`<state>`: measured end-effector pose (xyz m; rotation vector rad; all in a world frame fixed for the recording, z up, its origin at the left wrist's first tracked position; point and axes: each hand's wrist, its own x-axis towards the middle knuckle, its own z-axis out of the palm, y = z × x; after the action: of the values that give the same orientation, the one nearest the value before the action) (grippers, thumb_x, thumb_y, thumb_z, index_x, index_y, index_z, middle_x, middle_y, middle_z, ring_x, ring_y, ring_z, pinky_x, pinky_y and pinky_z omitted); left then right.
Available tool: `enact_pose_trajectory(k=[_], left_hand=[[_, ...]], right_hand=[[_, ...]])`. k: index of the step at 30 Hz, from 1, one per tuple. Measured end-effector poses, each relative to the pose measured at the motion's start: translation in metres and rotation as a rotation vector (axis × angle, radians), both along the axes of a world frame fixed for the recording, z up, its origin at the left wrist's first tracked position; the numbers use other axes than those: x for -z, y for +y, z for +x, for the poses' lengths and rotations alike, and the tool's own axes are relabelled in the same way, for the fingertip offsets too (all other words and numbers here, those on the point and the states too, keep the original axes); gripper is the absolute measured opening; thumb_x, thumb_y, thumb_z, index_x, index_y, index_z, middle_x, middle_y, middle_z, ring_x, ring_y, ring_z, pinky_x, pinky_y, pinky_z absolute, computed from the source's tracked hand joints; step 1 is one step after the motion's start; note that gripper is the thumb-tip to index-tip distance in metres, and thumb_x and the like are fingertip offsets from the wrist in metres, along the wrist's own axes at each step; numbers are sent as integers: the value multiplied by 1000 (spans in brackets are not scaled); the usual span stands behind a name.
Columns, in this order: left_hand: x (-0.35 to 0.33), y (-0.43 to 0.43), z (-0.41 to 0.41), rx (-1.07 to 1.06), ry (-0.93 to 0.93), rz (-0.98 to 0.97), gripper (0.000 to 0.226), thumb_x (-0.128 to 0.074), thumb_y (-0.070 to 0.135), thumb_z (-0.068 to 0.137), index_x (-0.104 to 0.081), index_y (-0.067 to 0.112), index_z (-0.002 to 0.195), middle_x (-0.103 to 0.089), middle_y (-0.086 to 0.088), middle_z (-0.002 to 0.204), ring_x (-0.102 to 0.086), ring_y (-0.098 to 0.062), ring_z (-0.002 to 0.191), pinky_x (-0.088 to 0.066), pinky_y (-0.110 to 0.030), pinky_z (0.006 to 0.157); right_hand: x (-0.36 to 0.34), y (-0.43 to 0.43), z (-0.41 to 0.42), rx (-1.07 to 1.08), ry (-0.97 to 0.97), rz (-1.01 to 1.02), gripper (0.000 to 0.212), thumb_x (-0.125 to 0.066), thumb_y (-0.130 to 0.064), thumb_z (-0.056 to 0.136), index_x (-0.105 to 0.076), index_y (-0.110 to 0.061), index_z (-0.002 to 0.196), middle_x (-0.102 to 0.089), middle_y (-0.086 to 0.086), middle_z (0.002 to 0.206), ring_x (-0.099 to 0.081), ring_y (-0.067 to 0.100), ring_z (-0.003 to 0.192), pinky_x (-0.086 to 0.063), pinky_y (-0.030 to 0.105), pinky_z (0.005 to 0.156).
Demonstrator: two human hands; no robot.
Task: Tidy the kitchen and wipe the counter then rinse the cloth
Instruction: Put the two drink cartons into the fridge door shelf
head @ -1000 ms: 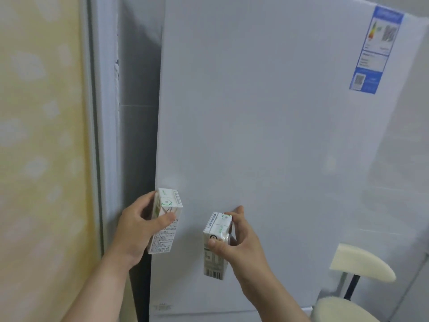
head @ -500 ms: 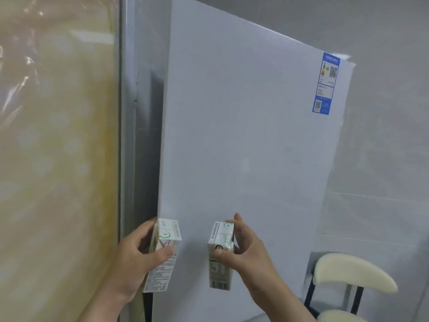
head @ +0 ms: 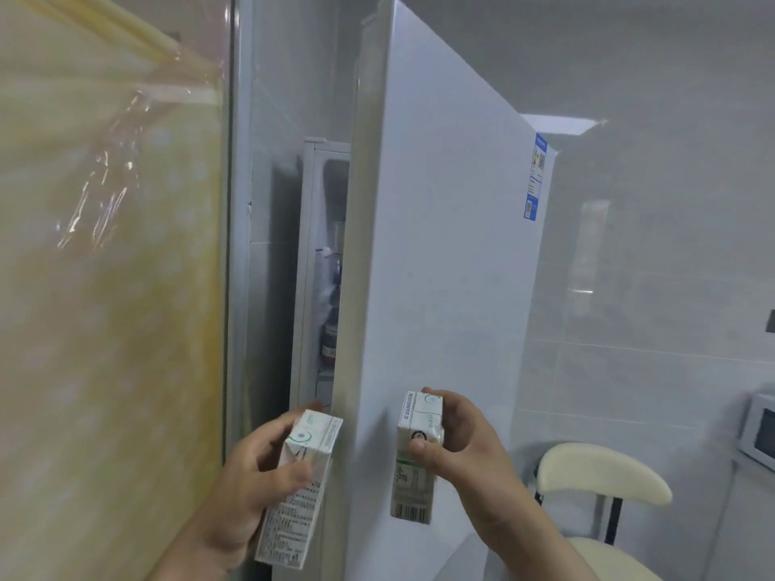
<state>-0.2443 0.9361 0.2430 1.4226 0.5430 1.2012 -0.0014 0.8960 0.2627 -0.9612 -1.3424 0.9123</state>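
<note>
My left hand point(head: 247, 492) grips a small white milk carton point(head: 300, 496) with green print, at the left edge of the white fridge door point(head: 440, 266). My right hand point(head: 474, 459) holds a second white carton point(head: 415, 467) upright in front of the door's lower part. The door stands ajar. Through the narrow gap I see the fridge's inside point(head: 329, 287), with a dark bottle on a door shelf.
A yellowish panel point(head: 105, 287) covered with clear film fills the left side. A cream chair point(head: 599, 480) stands at the lower right, below a grey tiled wall. A white microwave point(head: 759, 431) sits at the right edge.
The fridge door has swung open, showing the inside through a gap at its left edge. Both hands still hold their cartons, and the view has tilted up and pulled back.
</note>
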Motion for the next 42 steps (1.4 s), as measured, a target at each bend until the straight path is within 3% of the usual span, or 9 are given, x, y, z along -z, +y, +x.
enact_pose_trajectory(k=[11,17,21,24,27,29,32,37,42], left_hand=[[-39,-41,48,308,54,45,93,-91,47,45,-62,23,130,-67,-20,98,-65,-31,83,-57,-35,71],[-38,-51,76,458,63,1,54,-76,31,44,-77,30,98,-72,-18,86,-70,-27,72,-60,-32,65],[-31,-48,84,493,67,3,67,-80,34,39,-75,26,105,-72,-20,93,-72,-31,77,-60,-33,63],[-27,-52,94,529,56,13,78,-92,42,35,-73,25,109,-70,-24,101,-70,-37,85,-60,-36,67],[-23,-58,103,505,14,-24,45,-81,25,53,-77,26,97,-70,-25,98,-71,-35,82,-60,-35,66],[-20,-60,105,521,7,-6,50,-87,35,46,-77,24,94,-71,-24,95,-71,-33,79,-60,-34,64],[-18,-65,104,518,12,11,76,-90,58,26,-77,25,94,-73,-19,90,-71,-31,77,-59,-32,63],[-19,-68,107,517,4,1,49,-77,40,43,-77,23,89,-71,-16,83,-69,-26,70,-57,-29,59],[-26,-75,124,509,65,31,70,-87,53,41,-73,33,106,-74,-7,101,-72,-24,89,-56,-34,75]], right_hand=[[-21,-104,41,122,-8,95,83,-86,-21,53,-53,-10,128,-71,4,117,-68,18,107,-56,29,78],[-23,-157,59,243,17,94,81,-86,-23,50,-57,-11,125,-65,-3,131,-62,15,118,-55,27,80],[-19,-185,59,322,22,86,92,-92,-26,45,-56,-7,127,-63,-4,133,-61,16,120,-55,27,81],[-15,-197,51,369,11,66,93,-95,-32,39,-62,-15,125,-61,-14,134,-60,5,119,-55,24,81],[-11,-203,46,454,-85,33,66,-88,-37,47,-73,-27,111,-30,-26,154,-49,-18,119,-54,18,81],[-10,-202,48,536,-128,22,60,-84,-38,52,-74,-28,109,-20,-29,156,-45,-27,113,-53,17,81],[-8,-201,58,625,-127,38,60,-85,-39,52,-73,-29,110,-19,-29,157,-49,-18,118,-51,24,91],[-3,-198,78,704,-91,56,61,-85,-37,52,-73,-24,110,-18,-32,156,-50,-3,126,-55,30,91],[-1,-199,94,753,-42,96,43,-84,-30,58,-77,-31,100,-19,-29,153,-50,-4,124,-53,29,90]])
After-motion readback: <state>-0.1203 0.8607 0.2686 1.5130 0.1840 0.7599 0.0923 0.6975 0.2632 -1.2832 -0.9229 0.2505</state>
